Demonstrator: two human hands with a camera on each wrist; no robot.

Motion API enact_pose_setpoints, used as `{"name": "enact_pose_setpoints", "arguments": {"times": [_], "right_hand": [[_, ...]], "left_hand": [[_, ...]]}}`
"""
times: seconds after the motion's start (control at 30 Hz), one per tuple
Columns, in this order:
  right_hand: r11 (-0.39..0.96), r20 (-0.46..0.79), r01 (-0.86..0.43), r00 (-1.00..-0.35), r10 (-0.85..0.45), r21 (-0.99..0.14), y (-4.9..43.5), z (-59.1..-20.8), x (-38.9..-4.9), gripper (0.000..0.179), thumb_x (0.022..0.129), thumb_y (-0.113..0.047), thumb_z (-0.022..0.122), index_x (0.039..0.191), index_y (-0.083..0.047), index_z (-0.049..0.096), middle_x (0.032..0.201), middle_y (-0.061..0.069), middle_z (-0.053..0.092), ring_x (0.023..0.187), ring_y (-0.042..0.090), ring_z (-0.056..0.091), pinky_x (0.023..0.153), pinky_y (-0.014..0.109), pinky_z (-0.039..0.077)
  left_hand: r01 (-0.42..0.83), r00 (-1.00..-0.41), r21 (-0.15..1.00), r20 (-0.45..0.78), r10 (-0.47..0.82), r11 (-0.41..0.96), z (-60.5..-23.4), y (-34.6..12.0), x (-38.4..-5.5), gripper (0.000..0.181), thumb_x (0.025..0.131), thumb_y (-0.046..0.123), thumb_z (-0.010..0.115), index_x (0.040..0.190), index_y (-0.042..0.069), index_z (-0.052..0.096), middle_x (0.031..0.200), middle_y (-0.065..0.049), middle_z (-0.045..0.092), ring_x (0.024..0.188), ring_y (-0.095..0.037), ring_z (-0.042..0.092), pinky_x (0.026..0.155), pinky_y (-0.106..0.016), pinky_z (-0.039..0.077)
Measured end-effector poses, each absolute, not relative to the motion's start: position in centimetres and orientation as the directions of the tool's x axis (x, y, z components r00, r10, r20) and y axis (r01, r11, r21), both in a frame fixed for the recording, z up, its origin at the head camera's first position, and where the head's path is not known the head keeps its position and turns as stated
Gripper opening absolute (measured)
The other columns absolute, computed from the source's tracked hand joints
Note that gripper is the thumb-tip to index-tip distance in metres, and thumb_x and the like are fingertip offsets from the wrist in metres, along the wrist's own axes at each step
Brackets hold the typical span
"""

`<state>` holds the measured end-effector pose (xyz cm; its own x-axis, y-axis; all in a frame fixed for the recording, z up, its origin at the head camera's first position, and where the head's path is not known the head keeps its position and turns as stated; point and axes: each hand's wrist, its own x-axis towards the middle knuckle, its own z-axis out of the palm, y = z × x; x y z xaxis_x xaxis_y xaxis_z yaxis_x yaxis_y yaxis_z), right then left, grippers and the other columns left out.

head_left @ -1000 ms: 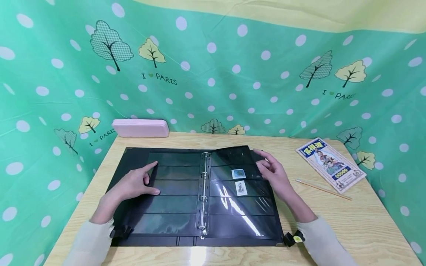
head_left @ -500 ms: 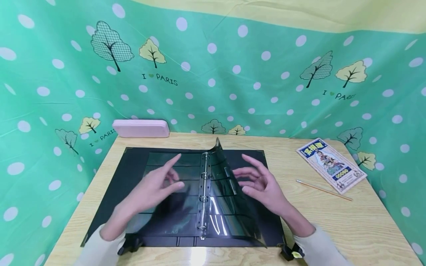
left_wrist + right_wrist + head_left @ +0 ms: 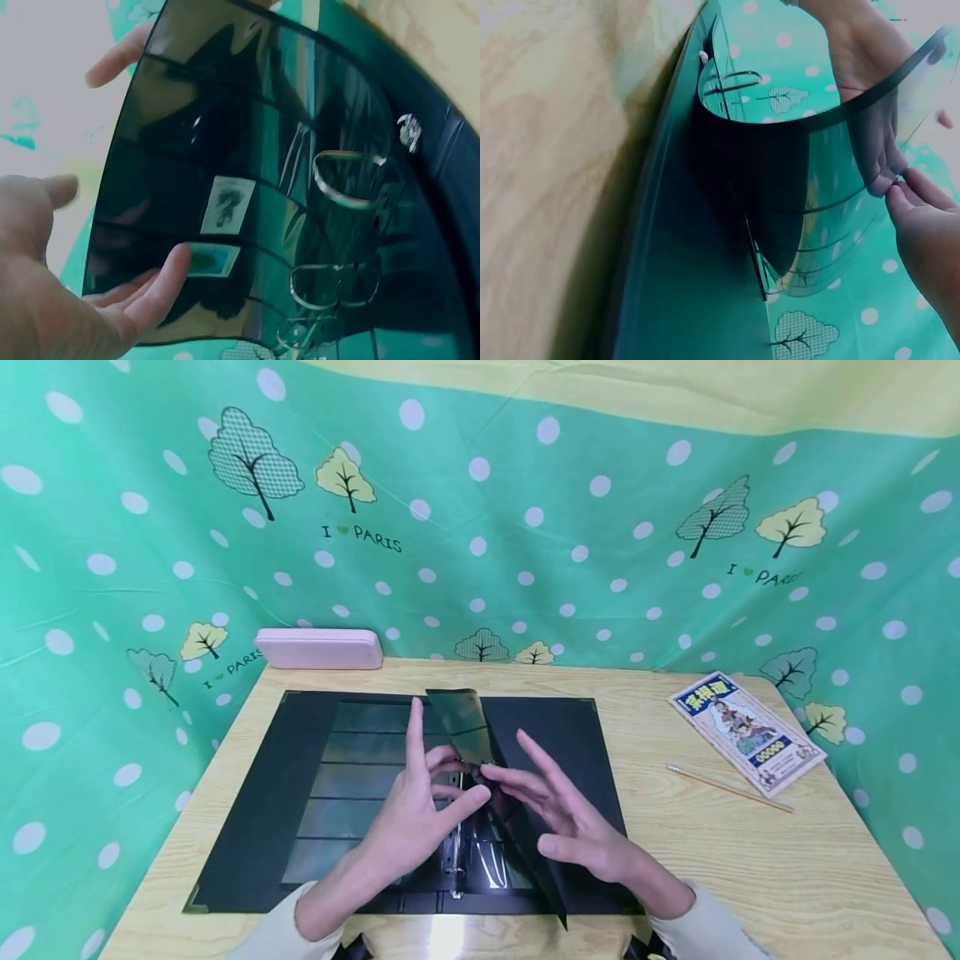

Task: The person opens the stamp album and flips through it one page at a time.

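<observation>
A black stamp album [image 3: 555,752] lies spread on the table, its ring spine [image 3: 456,860] in the middle. One dark see-through pocket page [image 3: 463,727] stands up from the rings, bent over toward the left. My left hand [image 3: 405,827] is on its left side; in the left wrist view its fingertips touch the page beside two stamps, a greyish one [image 3: 228,204] and a blue-green one [image 3: 214,260]. From the right, my right hand [image 3: 573,827] meets the page with extended fingertips, thumb apart. Neither hand curls round the page.
Another pocket page [image 3: 352,777] lies flat on the album's left side. A pink case [image 3: 318,649] sits at the back left. At right lie a pencil [image 3: 731,789] and a printed booklet [image 3: 746,731]. A green dotted cloth [image 3: 480,510] hangs behind the table.
The page with the stamps has risen from the right side and swung up to the left past the rings. Both hands have moved inward to the album's middle.
</observation>
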<state>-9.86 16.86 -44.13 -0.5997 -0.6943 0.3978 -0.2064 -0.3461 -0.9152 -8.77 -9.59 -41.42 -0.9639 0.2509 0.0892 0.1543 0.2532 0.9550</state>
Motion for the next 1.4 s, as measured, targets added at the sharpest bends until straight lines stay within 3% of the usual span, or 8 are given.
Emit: {"name": "enact_pose_setpoints", "arguments": {"times": [0.27, 0.43, 0.63, 0.73, 0.87, 1.03, 1.27, 1.4], "right_hand": [[-0.237, 0.33, -0.233, -0.577, -0.747, -0.943, 17.0, -43.6, -9.7, 0.084, 0.119, -0.037, 0.043, 0.178, -0.018, -0.015, 0.178, 0.023, 0.031, 0.17, 0.032, 0.02, 0.114, 0.093, -0.009], [-0.233, 0.349, -0.266, -0.588, -0.73, -0.935, 17.2, -43.5, -10.1, 0.081, 0.12, -0.037, 0.039, 0.178, -0.013, -0.013, 0.176, 0.026, 0.036, 0.169, 0.033, 0.026, 0.122, 0.085, -0.002], [-0.159, 0.33, -0.304, -0.674, -0.661, -0.939, 18.2, -43.5, -10.8, 0.069, 0.122, -0.03, 0.034, 0.18, -0.019, -0.003, 0.173, 0.023, 0.043, 0.163, 0.028, 0.039, 0.132, 0.035, 0.025], [-0.075, 0.294, -0.315, -0.737, -0.609, -0.946, 18.7, -43.5, -11.4, 0.067, 0.121, -0.02, 0.037, 0.18, -0.019, 0.005, 0.171, 0.02, 0.048, 0.16, 0.021, 0.044, 0.128, 0.027, 0.033], [0.046, 0.271, -0.358, -0.778, -0.566, -0.932, 19.4, -44.4, -12.6, 0.073, 0.117, -0.007, 0.05, 0.18, -0.015, 0.013, 0.17, 0.02, 0.048, 0.158, 0.016, 0.046, 0.125, 0.025, 0.038], [0.191, 0.227, -0.385, -0.805, -0.548, -0.903, 20.3, -45.4, -13.7, 0.079, 0.112, -0.002, 0.058, 0.179, -0.016, 0.019, 0.17, 0.017, 0.049, 0.158, 0.029, 0.046, 0.124, 0.025, 0.04], [0.379, 0.097, -0.337, -0.843, -0.53, -0.862, 21.3, -46.7, -14.9, 0.083, 0.11, -0.009, 0.069, 0.178, -0.014, 0.023, 0.172, 0.016, 0.046, 0.16, 0.044, 0.039, 0.127, 0.068, 0.034], [0.482, 0.046, -0.33, -0.858, -0.511, -0.812, 21.8, -47.8, -15.5, 0.096, 0.103, -0.014, 0.081, 0.178, -0.012, 0.021, 0.176, 0.017, 0.04, 0.166, 0.047, 0.025, 0.127, 0.077, 0.023]], "left_hand": [[0.14, -0.977, 0.95, 0.086, 0.196, 0.279, -41.3, -9.4, -8.8, 0.13, 0.099, 0.019, 0.086, 0.176, 0.032, -0.018, 0.121, -0.008, 0.073, 0.099, -0.019, 0.079, 0.093, -0.041, 0.065], [0.179, -0.976, 0.935, 0.129, 0.177, 0.306, -40.9, -10.1, -9.3, 0.124, 0.098, 0.006, 0.083, 0.179, 0.025, -0.01, 0.099, 0.0, 0.075, 0.089, -0.014, 0.078, 0.084, -0.03, 0.066], [0.22, -0.973, 0.923, 0.185, 0.135, 0.316, -40.3, -11.7, -10.0, 0.114, 0.098, -0.004, 0.079, 0.18, 0.022, 0.004, 0.083, 0.002, 0.073, 0.072, -0.014, 0.073, 0.074, -0.028, 0.065], [0.216, -0.975, 0.925, 0.188, 0.118, 0.313, -39.7, -12.6, -10.3, 0.108, 0.099, -0.005, 0.076, 0.18, 0.022, 0.01, 0.082, 0.0, 0.072, 0.069, -0.016, 0.072, 0.071, -0.027, 0.063], [0.196, -0.98, 0.923, 0.179, 0.08, 0.331, -38.8, -14.0, -10.9, 0.097, 0.1, -0.004, 0.072, 0.178, 0.018, 0.019, 0.084, -0.004, 0.072, 0.068, -0.017, 0.07, 0.069, -0.025, 0.06], [0.128, -0.991, 0.911, 0.128, 0.028, 0.393, -38.4, -16.7, -12.6, 0.079, 0.101, 0.001, 0.069, 0.172, 0.017, 0.038, 0.092, -0.006, 0.075, 0.074, -0.013, 0.069, 0.071, -0.024, 0.06], [0.05, -0.998, 0.863, 0.028, 0.05, 0.502, -38.2, -20.5, -14.3, 0.068, 0.108, 0.01, 0.064, 0.171, 0.009, 0.039, 0.096, -0.005, 0.076, 0.078, -0.016, 0.065, 0.068, -0.028, 0.048], [0.064, -0.997, 0.839, 0.025, 0.08, 0.54, -38.0, -21.3, -14.4, 0.066, 0.107, 0.008, 0.063, 0.17, 0.008, 0.041, 0.094, -0.005, 0.076, 0.079, -0.019, 0.067, 0.071, -0.028, 0.051]]}}
